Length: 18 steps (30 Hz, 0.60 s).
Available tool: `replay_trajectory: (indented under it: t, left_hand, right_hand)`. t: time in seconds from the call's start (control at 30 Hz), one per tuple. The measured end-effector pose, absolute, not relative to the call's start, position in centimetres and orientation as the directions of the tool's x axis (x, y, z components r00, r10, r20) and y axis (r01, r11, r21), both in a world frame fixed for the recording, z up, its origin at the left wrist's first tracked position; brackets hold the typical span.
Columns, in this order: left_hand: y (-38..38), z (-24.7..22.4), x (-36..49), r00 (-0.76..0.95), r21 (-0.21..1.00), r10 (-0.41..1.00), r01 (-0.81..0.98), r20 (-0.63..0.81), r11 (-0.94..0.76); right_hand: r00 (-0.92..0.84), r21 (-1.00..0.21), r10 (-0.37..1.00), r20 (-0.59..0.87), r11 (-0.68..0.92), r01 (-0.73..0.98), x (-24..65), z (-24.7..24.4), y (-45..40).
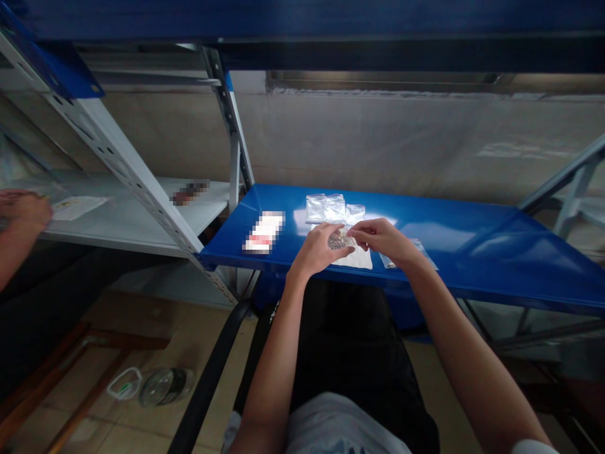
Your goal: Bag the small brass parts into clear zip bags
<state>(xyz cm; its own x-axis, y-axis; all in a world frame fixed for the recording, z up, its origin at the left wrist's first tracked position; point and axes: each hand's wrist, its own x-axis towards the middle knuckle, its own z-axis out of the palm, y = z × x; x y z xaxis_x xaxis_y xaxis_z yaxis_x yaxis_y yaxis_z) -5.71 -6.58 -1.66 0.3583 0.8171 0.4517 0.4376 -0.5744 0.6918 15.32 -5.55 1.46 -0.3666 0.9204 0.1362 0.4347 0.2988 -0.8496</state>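
My left hand (320, 250) curves around a heap of small metal pieces (338, 240) that look like screws, its thumb and fingers apart. Whether the heap lies loose or in clear plastic, I cannot tell. Close to its right side, my right hand (382, 239) is closed in a pinch; what its fingertips hold is too small to make out. Under the heap lies a white sheet (359, 258), partly covered by my hands. Behind it are clear plastic bags (316, 209), and another clear bag (425, 253) with contents rests partly behind my right wrist.
The blue shelf top (477, 252) carries a blurred-out white and red item (265, 232) at left. A metal post (137, 170) divides it from a grey shelf (142, 217), where another person's hand (23, 211) is near a white paper (79, 207). A blue beam (378, 38) hangs overhead.
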Motion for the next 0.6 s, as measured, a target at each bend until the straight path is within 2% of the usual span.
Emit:
replay_trajectory:
  t: [0.1, 0.2, 0.27, 0.6]
  left_hand:
    - [-6.5, -1.8, -5.9, 0.344, 0.677, 0.812, 0.448, 0.472, -0.584]
    - [-6.3, -2.0, -6.2, 0.328, 0.667, 0.813, 0.464, 0.481, -0.582]
    - [-6.2, -2.0, -6.4, 0.318, 0.666, 0.814, 0.468, 0.486, -0.580]
    - [-6.2, -2.1, -6.8, 0.290, 0.669, 0.817, 0.471, 0.498, -0.575]
  right_hand:
    - [-0.264, -0.792, 0.947, 0.182, 0.300, 0.531, 15.9, 0.2, -4.6]
    - [-0.189, -0.638, 0.959, 0.211, 0.282, 0.717, 16.3, -1.5, -3.7]
    - [-0.187, -0.574, 0.960, 0.209, 0.275, 0.771, 16.3, -2.6, -3.2]
    - [-0.216, -0.534, 0.960, 0.178, 0.278, 0.798, 16.0, -4.4, -2.7]
